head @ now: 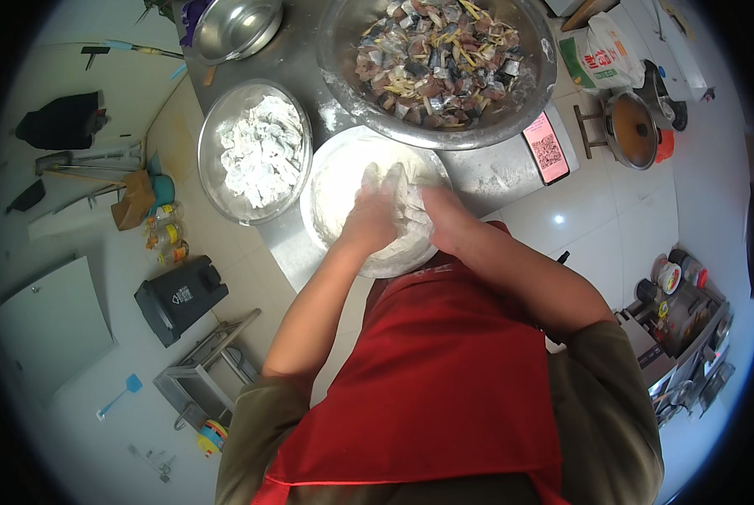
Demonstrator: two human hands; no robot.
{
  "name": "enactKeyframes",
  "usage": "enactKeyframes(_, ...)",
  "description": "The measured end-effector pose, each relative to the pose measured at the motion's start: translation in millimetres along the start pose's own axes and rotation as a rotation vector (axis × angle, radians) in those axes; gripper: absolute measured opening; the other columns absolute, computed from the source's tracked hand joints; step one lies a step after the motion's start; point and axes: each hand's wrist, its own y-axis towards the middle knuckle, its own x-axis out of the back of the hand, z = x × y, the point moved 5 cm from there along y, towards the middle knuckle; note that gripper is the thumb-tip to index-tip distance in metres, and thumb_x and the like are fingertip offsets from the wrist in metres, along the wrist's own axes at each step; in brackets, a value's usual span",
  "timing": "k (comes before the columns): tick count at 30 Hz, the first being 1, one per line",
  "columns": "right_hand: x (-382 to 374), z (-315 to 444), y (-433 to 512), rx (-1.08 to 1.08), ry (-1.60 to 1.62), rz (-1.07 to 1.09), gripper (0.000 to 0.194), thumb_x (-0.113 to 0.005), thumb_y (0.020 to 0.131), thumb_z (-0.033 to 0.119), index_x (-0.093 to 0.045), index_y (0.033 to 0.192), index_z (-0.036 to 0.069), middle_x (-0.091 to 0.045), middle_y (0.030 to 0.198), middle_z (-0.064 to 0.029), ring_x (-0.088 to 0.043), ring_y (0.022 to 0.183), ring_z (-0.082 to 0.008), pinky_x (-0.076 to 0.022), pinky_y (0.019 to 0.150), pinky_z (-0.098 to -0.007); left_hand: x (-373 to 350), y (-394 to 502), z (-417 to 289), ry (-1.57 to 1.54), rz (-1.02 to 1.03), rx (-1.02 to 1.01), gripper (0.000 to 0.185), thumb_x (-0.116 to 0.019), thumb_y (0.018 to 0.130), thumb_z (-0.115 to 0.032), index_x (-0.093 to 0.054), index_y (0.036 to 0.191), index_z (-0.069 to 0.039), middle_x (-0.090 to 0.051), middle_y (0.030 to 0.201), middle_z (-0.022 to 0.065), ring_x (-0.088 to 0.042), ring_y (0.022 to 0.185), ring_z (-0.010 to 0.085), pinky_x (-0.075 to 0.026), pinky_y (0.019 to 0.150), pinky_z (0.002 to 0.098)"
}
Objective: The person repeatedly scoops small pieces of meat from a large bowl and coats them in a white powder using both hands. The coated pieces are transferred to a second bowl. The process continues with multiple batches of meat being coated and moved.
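Note:
Both my hands are inside a round bowl of white flour [332, 196] at the near edge of the steel table. My left hand [373, 218] lies on the flour, its whitened fingers pointing away from me and slightly blurred. Just right of it, my right hand [440, 214] curves against flour-coated pieces [413, 205]; its fingertips are buried or hidden. Beyond the flour stands a large metal basin [345, 82] holding cut fish pieces [437, 63] mixed with yellowish strips. To the left, a metal bowl [209, 183] contains white, flour-coated pieces [260, 154].
A phone [546, 148] showing a printed-style code lies at the table's right. Another steel bowl [241, 28] sits at the far left. On the floor side are a lidded pot [629, 129], a printed sack [604, 53], a dark bin [181, 300] and several bottles [165, 235].

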Motion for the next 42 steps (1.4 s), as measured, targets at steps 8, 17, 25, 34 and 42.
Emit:
enactKeyframes(8,-3,26,-44,0.007,-0.141,-0.012,0.037,-0.044,0.095,0.012,-0.053,0.130,0.002,-0.061,0.122,-0.0133,-0.062,0.110,-0.0270,-0.0507,0.096,-0.0431,7,-4,44,-0.196,-0.123,0.153,0.037,-0.067,0.084,-0.013,-0.063,0.119,-0.004,-0.068,0.099,0.0238,-0.066,0.094,0.0400,-0.052,0.083,0.0467)
enactKeyframes(17,2,13,-27,0.016,-0.110,-0.004,0.037,-0.044,0.094,0.009,-0.054,0.128,0.000,-0.062,0.120,-0.0155,-0.063,0.108,-0.0282,-0.0523,0.095,-0.0432,3,15,32,0.002,-0.076,-0.005,0.038,-0.067,0.083,-0.013,-0.063,0.119,-0.003,-0.063,0.112,0.0288,-0.060,0.105,0.0455,-0.051,0.091,0.0468)
enactKeyframes(25,20,-20,14,-0.025,-0.260,-0.123,0.042,-0.043,0.092,0.006,-0.052,0.130,-0.007,-0.058,0.125,-0.0214,-0.063,0.107,-0.0302,-0.0538,0.087,-0.0411,0,-14,30,-0.095,-0.001,0.001,0.047,-0.069,0.079,-0.007,-0.059,0.125,-0.005,-0.064,0.104,0.0263,-0.059,0.103,0.0438,-0.049,0.091,0.0465)
enactKeyframes(34,18,-32,16,-0.075,-0.160,-0.138,0.033,-0.038,0.095,0.004,-0.056,0.122,-0.002,-0.062,0.116,-0.0181,-0.064,0.101,-0.0316,-0.0547,0.088,-0.0460,-8,-36,17,-0.171,-0.008,-0.066,0.064,-0.055,0.075,0.010,-0.053,0.135,-0.012,-0.054,0.118,0.0315,-0.054,0.111,0.0465,-0.050,0.092,0.0470)
enactKeyframes(42,-1,-8,-28,-0.058,-0.060,-0.087,0.031,-0.040,0.097,0.009,-0.057,0.123,0.006,-0.063,0.111,-0.0111,-0.063,0.096,-0.0238,-0.0546,0.086,-0.0376,-11,-38,20,-0.102,-0.157,-0.096,0.036,-0.068,0.079,-0.003,-0.067,0.114,-0.008,-0.062,0.113,0.0239,-0.063,0.097,0.0419,-0.053,0.084,0.0455)
